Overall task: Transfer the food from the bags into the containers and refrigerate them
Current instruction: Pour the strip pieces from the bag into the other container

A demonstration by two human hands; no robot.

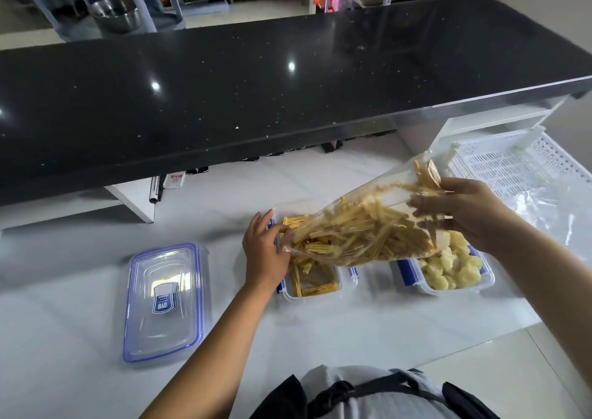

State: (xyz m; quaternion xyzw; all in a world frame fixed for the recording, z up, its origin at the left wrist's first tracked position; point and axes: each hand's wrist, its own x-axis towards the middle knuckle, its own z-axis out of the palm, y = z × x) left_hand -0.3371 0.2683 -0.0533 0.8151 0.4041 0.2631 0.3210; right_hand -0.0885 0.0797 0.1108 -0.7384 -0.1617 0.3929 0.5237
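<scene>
Clear plastic bag point(362, 226) of tan food sticks is mid-pour: right hand point(464, 210) grips the closed bottom end, raised, and left hand point(264, 249) pinches the mouth, holding it low over the open container point(315, 282). Sticks already lie in that container, most still in the bag, so I'd call this step early to halfway. Second container point(455, 269), just right of the first, holds pale round pieces and has no lid on. One lid point(163, 303) lies flat well to the left, toward the near-left part of the white counter point(320, 338). Next move, as I read it: tip the bottom higher and shake gently, keeping the mouth inside the rim; the sticks look tangled and may drop in a clump and spill over the container's walls. After that, lids on, then fridge; no fridge in view. Room: open counter between lid and containers, and along the near edge, enough to set the empty bag down. Far side is tight, the black upper ledge point(256, 92) overhangs the back of the counter, so lift height there is limited. Right side is crowded by a white perforated crate point(512, 162) and loose plastic film point(551, 207) near the right edge.
</scene>
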